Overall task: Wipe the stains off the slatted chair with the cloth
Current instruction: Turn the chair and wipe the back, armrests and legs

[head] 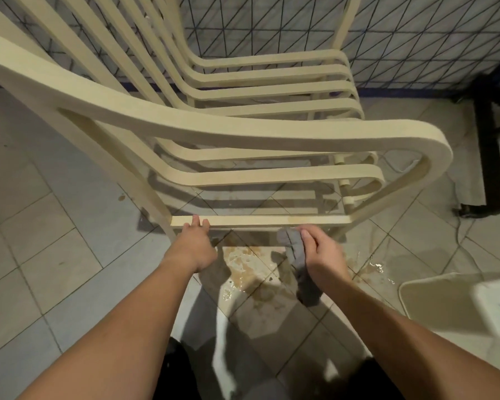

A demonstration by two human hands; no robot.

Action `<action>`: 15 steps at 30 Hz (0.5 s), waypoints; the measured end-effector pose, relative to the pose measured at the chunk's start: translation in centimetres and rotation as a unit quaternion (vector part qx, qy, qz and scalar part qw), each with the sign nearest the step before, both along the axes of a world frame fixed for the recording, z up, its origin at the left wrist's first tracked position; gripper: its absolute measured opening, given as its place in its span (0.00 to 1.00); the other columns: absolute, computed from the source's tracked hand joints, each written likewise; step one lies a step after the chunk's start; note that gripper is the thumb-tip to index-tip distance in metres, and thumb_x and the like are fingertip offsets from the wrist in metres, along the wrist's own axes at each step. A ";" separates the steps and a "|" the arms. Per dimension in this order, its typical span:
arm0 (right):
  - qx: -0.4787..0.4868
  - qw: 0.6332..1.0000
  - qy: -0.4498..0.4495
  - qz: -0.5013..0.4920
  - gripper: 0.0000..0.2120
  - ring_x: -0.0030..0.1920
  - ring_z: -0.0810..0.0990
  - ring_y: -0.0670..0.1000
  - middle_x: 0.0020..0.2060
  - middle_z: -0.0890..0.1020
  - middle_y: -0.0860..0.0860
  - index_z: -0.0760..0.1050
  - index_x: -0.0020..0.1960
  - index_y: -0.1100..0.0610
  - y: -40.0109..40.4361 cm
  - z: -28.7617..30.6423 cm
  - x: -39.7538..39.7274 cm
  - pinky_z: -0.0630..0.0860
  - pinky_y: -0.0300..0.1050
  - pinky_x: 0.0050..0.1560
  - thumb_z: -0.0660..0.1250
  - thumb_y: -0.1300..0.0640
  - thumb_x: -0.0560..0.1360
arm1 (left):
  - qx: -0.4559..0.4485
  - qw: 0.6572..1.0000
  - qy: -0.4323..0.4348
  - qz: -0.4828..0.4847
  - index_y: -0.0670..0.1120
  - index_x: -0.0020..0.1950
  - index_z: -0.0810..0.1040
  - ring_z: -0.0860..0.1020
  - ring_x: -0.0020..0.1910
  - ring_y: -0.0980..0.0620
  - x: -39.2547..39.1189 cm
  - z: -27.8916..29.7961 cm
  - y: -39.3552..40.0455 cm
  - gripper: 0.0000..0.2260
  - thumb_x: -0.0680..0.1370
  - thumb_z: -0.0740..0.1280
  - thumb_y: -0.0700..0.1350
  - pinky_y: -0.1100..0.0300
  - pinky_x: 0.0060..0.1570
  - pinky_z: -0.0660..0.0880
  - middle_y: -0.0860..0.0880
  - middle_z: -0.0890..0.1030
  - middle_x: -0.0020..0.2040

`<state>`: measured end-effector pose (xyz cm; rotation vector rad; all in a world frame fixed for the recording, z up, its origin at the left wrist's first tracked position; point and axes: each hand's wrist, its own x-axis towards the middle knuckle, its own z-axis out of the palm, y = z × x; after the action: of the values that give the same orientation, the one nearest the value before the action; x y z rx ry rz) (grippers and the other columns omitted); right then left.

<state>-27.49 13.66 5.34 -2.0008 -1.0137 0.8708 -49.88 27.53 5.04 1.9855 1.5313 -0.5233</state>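
A cream slatted chair fills the upper view, seen from its side. Its lowest side rail runs across the middle and carries a faint brownish stain right of centre. My left hand holds the left end of that rail, fingertips curled over its top edge. My right hand grips a grey cloth just below the rail's stained part. The cloth's upper end touches the rail's underside and its tail hangs down past my wrist.
The tiled floor has a brown wet puddle below the rail. A pale basin or seat corner sits at lower right. A dark metal frame and a mesh panel stand behind the chair.
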 end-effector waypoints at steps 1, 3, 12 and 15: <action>0.017 0.999 -0.028 -0.010 0.07 0.46 0.79 0.40 0.47 0.82 0.43 0.77 0.54 0.45 0.9 0.7 0.7 0.73 0.31 0.45 0.60 0.51 0.83 | 0.020 1.000 -0.011 -0.011 0.47 0.82 0.56 0.55 0.80 0.40 0.8 0.3 -0.2 0.33 0.77 0.62 0.39 0.47 0.76 0.62 0.44 0.51 0.83; 0.038 0.997 -0.071 -0.022 0.11 0.49 0.78 0.42 0.49 0.82 0.44 0.78 0.58 0.52 2.4 1.5 2.2 0.72 0.34 0.47 0.67 0.49 0.79 | 0.048 0.996 -0.045 -0.062 0.50 0.82 0.57 0.56 0.80 0.41 2.7 1.0 -0.9 0.33 0.77 0.63 0.40 0.47 0.77 0.61 0.44 0.54 0.83; -0.063 0.947 -0.265 0.170 0.25 0.65 0.77 0.54 0.64 0.79 0.53 0.71 0.72 0.49 5.3 -2.6 3.6 0.68 0.51 0.72 0.61 0.66 0.78 | -0.007 0.990 -0.007 -0.142 0.54 0.83 0.42 0.42 0.82 0.46 5.2 0.5 -2.7 0.43 0.76 0.63 0.38 0.37 0.78 0.52 0.53 0.39 0.83; -0.122 0.902 -0.305 0.280 0.40 0.80 0.46 0.50 0.80 0.51 0.50 0.48 0.81 0.51 4.1 -4.1 1.3 0.38 0.48 0.79 0.54 0.74 0.74 | -0.018 0.990 0.002 -0.142 0.56 0.83 0.42 0.43 0.82 0.47 5.2 0.5 -2.2 0.44 0.75 0.63 0.38 0.35 0.76 0.56 0.55 0.39 0.83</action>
<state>-26.24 17.72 1.24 -2.2934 -1.9929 0.6730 -44.71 25.34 5.55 2.1890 1.2377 -0.6647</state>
